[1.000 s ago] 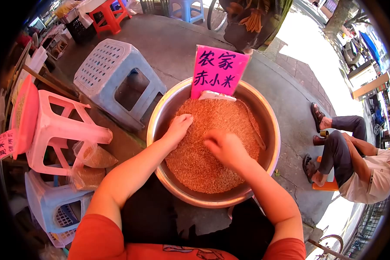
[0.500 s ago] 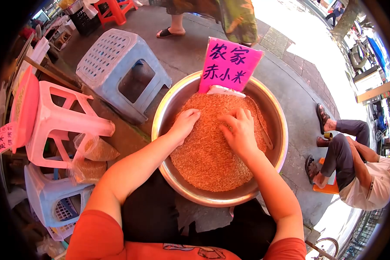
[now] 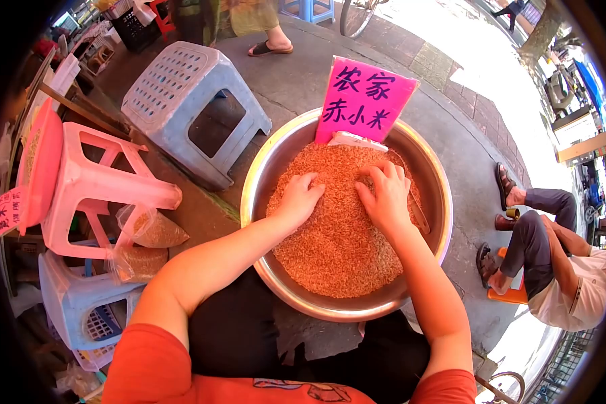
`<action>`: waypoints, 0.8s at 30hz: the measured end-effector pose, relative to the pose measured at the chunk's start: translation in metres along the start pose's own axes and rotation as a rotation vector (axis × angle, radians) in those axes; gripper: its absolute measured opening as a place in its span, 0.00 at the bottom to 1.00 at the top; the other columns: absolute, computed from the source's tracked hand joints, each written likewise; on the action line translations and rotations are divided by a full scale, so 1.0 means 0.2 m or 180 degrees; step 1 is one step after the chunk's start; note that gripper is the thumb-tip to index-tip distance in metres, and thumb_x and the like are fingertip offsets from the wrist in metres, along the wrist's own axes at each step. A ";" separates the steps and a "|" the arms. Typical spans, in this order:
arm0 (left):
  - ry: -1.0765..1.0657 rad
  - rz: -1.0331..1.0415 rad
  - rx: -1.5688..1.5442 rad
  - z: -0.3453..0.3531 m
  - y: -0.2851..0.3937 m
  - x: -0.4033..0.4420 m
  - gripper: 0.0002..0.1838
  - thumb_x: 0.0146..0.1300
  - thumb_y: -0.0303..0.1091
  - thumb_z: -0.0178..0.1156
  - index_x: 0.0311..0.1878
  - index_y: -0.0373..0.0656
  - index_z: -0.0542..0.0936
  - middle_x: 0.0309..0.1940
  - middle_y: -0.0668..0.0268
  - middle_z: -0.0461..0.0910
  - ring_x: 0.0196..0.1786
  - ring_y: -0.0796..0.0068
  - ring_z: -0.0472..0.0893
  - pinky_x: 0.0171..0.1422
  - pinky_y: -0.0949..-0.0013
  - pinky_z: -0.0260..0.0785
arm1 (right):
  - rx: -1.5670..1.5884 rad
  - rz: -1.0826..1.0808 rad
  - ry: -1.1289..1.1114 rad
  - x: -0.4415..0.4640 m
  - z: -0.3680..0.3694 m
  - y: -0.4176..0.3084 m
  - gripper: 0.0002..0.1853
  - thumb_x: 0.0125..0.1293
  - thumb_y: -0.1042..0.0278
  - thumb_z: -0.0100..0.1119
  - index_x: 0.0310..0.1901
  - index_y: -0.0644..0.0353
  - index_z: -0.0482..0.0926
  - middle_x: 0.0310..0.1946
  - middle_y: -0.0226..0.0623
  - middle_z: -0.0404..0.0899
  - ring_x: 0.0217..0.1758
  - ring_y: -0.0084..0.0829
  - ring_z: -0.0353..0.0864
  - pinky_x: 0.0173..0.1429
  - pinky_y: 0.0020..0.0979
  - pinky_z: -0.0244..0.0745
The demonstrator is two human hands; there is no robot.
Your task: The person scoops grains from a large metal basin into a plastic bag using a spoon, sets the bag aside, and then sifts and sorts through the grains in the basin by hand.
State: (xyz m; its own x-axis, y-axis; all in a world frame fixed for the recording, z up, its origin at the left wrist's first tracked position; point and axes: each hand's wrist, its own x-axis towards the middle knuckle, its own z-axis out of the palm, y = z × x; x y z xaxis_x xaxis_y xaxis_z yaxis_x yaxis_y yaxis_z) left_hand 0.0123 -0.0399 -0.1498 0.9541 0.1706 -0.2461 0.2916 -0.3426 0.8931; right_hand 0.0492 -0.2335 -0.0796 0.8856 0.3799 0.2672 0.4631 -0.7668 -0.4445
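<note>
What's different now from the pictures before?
The right hand moved outward and toward the pink sign, its curled fingers now spread on the grain. The person in the patterned skirt went from beyond the sign to the left. The bowl, sign and seated person stayed put.

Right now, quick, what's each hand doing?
Left hand: fingers loosely curled on the reddish grain; whether they hold any can't be told.
Right hand: fingers spread and bent over the grain.
</note>
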 end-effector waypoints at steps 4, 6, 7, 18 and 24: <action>-0.0021 0.0291 -0.0011 0.02 0.02 -0.04 0.25 0.64 0.42 0.57 0.59 0.36 0.74 0.55 0.47 0.71 0.61 0.50 0.70 0.66 0.58 0.62 | 0.0196 0.0316 -0.0159 -0.04 0.09 0.04 0.15 0.56 0.64 0.65 0.47 0.52 0.80 0.46 0.37 0.73 0.55 0.42 0.70 0.57 0.46 0.62; -0.0067 0.0149 -0.0265 0.02 0.02 -0.03 0.24 0.65 0.40 0.57 0.58 0.33 0.73 0.54 0.53 0.72 0.58 0.61 0.72 0.64 0.64 0.63 | 0.0216 0.0345 -0.0127 -0.05 0.10 0.04 0.15 0.57 0.64 0.64 0.47 0.53 0.80 0.46 0.38 0.73 0.54 0.42 0.70 0.56 0.46 0.63; -0.0085 0.0082 -0.0395 0.02 0.02 -0.03 0.23 0.66 0.38 0.57 0.58 0.31 0.72 0.53 0.56 0.72 0.56 0.66 0.73 0.62 0.67 0.63 | 0.0212 0.0351 -0.0144 -0.04 0.10 0.05 0.15 0.57 0.64 0.64 0.46 0.53 0.80 0.45 0.38 0.74 0.54 0.43 0.70 0.56 0.45 0.63; -0.0987 0.0427 -0.0967 -0.09 0.26 -0.08 0.16 0.61 0.29 0.61 0.52 0.35 0.78 0.49 0.62 0.79 0.54 0.76 0.76 0.59 0.71 0.67 | 0.1423 0.0719 -0.0846 0.01 -0.13 0.07 0.13 0.60 0.67 0.61 0.45 0.62 0.79 0.46 0.46 0.79 0.50 0.44 0.78 0.55 0.38 0.72; 0.0037 -0.0019 0.0370 -0.09 0.12 0.01 0.29 0.61 0.42 0.60 0.62 0.39 0.71 0.64 0.49 0.63 0.68 0.53 0.61 0.71 0.57 0.55 | 0.0504 0.0789 -0.0600 -0.11 -0.03 0.26 0.23 0.67 0.56 0.55 0.57 0.64 0.72 0.52 0.57 0.74 0.57 0.53 0.74 0.60 0.43 0.70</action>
State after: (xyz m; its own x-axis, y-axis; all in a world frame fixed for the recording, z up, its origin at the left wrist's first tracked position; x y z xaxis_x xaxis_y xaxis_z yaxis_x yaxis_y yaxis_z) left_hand 0.0199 -0.0306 -0.1218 0.9517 0.1833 -0.2464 0.3039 -0.4463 0.8417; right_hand 0.0539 -0.2846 -0.1038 0.9561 0.2923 -0.0215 0.2198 -0.7635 -0.6072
